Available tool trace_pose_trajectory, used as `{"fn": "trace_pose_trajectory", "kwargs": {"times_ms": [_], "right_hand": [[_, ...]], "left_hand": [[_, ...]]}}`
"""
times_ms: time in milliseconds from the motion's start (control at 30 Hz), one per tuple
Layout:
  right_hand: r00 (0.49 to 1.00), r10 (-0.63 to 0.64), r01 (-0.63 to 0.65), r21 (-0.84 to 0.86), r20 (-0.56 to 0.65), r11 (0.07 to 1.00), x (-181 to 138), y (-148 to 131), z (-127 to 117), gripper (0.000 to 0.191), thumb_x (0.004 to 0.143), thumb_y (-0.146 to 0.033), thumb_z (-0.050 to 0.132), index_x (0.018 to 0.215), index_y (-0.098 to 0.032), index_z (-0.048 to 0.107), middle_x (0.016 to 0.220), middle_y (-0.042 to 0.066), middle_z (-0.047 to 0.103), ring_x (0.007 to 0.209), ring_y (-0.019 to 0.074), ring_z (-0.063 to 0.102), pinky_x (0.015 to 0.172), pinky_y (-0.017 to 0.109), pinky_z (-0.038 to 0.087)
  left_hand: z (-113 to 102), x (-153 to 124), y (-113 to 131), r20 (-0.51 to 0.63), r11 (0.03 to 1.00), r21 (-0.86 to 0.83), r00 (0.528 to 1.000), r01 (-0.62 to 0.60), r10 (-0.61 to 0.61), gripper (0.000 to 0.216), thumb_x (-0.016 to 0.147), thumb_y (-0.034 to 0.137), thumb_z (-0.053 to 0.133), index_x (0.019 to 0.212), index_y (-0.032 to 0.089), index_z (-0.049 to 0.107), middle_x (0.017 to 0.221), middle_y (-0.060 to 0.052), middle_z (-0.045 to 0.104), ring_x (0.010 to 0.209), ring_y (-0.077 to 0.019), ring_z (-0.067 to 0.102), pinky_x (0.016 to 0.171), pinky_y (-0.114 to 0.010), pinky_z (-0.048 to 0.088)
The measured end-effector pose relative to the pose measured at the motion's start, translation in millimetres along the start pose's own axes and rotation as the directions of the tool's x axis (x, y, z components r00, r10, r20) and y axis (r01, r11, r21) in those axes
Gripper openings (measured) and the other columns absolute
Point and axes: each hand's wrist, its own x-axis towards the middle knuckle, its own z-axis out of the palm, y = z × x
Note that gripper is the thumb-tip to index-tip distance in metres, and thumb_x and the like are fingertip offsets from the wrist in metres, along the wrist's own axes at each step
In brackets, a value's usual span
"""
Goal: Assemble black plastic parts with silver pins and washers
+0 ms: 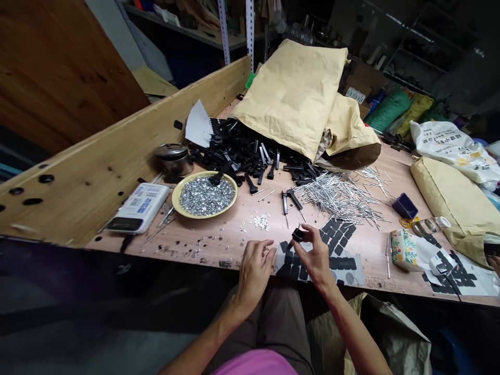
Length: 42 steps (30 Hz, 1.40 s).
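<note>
At the near edge of the wooden surface (pixel 219 234), the right hand (pixel 316 258) pinches a small black part (pixel 299 235) between fingertips, while the left hand (pixel 253 271) hovers just beside it, fingers loosely curled and empty. Beyond them lie a sheet of black pads (pixel 336 245), scattered washers (pixel 261 221), a yellow bowl (pixel 204 196), metal pins (pixel 339 195) and a tan sack (pixel 297 94) spilling black pieces.

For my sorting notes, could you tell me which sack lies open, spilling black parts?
The big tan sack at the table's back; the tan one at right lies closed.

Workshop: parts-strewn workbench (pixel 219 237), storage shelving (pixel 234 31)
</note>
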Motion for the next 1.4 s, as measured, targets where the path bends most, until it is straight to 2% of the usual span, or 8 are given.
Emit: {"fn": "trace_pose_trajectory", "kwargs": {"times_ms": [67, 167, 267, 433, 633, 867, 1167, 1400], "right_hand": [[0.989, -0.146, 0.145, -0.028, -0.028, 0.989, -3, 3, 2, 0.032, 0.081, -0.02, 0.058, 0.113, -0.022, 0.056, 0.094, 0.004, 0.07, 0.082, 0.0173, 0.069, 0.074, 0.032, 0.057], [0.893, -0.447, 0.448, 0.003, 0.046, 0.894, -14, 4, 11, 0.03, 0.085, -0.016, 0.053, 0.115, -0.021, 0.057, 0.1, 0.007, 0.07, 0.094, 0.0189, 0.067, 0.078, 0.033, 0.057], [0.805, -0.574, 0.577, 0.024, 0.153, 0.816, -28, -4, 22, 0.031, 0.089, -0.015, 0.048, 0.119, -0.02, 0.054, 0.104, 0.009, 0.069, 0.105, 0.0211, 0.062, 0.088, 0.038, 0.054], [0.947, -0.286, 0.29, -0.006, 0.143, 0.957, -32, -14, 13, 0.044, 0.083, -0.036, 0.06, 0.122, -0.018, 0.05, 0.125, 0.016, 0.056, 0.119, 0.0262, 0.052, 0.095, 0.043, 0.048], [0.989, 0.143, -0.144, 0.028, 0.021, 0.989, -15, 15, 7, 0.016, 0.087, -0.027, 0.051, 0.096, -0.019, 0.061, 0.09, 0.007, 0.066, 0.079, 0.0171, 0.064, 0.069, 0.03, 0.054], [0.954, 0.061, -0.019, -0.143, 0.295, 0.989, 25, 40, 52, 0.023, 0.088, -0.019, 0.046, 0.098, -0.02, 0.066, 0.088, 0.006, 0.065, 0.079, 0.0165, 0.062, 0.072, 0.026, 0.048], [0.767, 0.183, 0.256, -0.555, 0.615, 0.791, 76, 23, 97, 0.021, 0.091, -0.016, 0.041, 0.094, -0.02, 0.062, 0.1, 0.007, 0.061, 0.089, 0.0186, 0.055, 0.062, 0.025, 0.038], [0.836, 0.11, 0.093, -0.338, 0.537, 0.937, 71, 30, 93, 0.012, 0.081, -0.01, 0.048, 0.08, -0.017, 0.058, 0.087, 0.007, 0.063, 0.082, 0.0187, 0.056, 0.068, 0.027, 0.042]], "left_hand": [[-3, 4, 0, 0.152, 0.991, -0.022, 0.98, 0.133, -0.128, 0.014, 0.072, 0.025, 0.07, 0.06, 0.02, 0.066, 0.065, -0.002, 0.06, 0.062, -0.0145, 0.058, 0.056, -0.02, 0.046], [-1, 12, -1, 0.442, 0.835, -0.115, 0.781, 0.537, -0.441, 0.033, 0.08, 0.042, 0.059, 0.065, 0.013, 0.066, 0.054, -0.004, 0.06, 0.046, -0.0134, 0.055, 0.046, -0.023, 0.045], [4, 22, -1, 0.47, 0.6, -0.289, 0.657, 0.746, -0.59, 0.023, 0.086, 0.028, 0.054, 0.077, 0.01, 0.065, 0.061, -0.004, 0.065, 0.051, -0.0106, 0.059, 0.052, -0.02, 0.049], [-3, 29, 4, 0.371, 0.514, -0.356, 0.623, 0.781, -0.689, 0.023, 0.09, 0.015, 0.045, 0.073, 0.01, 0.059, 0.057, -0.002, 0.062, 0.045, -0.0083, 0.055, 0.049, -0.02, 0.049], [-11, 16, 15, 0.492, 0.343, -0.262, 0.43, 0.902, -0.757, 0.018, 0.086, 0.007, 0.049, 0.073, 0.005, 0.061, 0.059, -0.005, 0.059, 0.04, -0.0036, 0.048, 0.049, -0.017, 0.05], [-16, 9, 11, 0.402, 0.599, -0.247, 0.643, 0.761, -0.652, 0.009, 0.079, 0.006, 0.053, 0.08, 0.011, 0.061, 0.062, -0.005, 0.066, 0.055, -0.0163, 0.065, 0.062, -0.032, 0.056], [-20, 20, 8, 0.381, 0.759, -0.181, 0.756, 0.625, -0.532, 0.02, 0.067, 0.027, 0.073, 0.075, 0.013, 0.062, 0.057, 0.003, 0.059, 0.041, -0.0094, 0.053, 0.042, -0.024, 0.047], [-19, 29, 3, 0.285, 0.867, -0.11, 0.851, 0.486, -0.441, 0.05, 0.061, 0.037, 0.072, 0.102, 0.012, 0.064, 0.052, 0.006, 0.056, 0.032, -0.0055, 0.043, 0.035, -0.02, 0.033]]}}
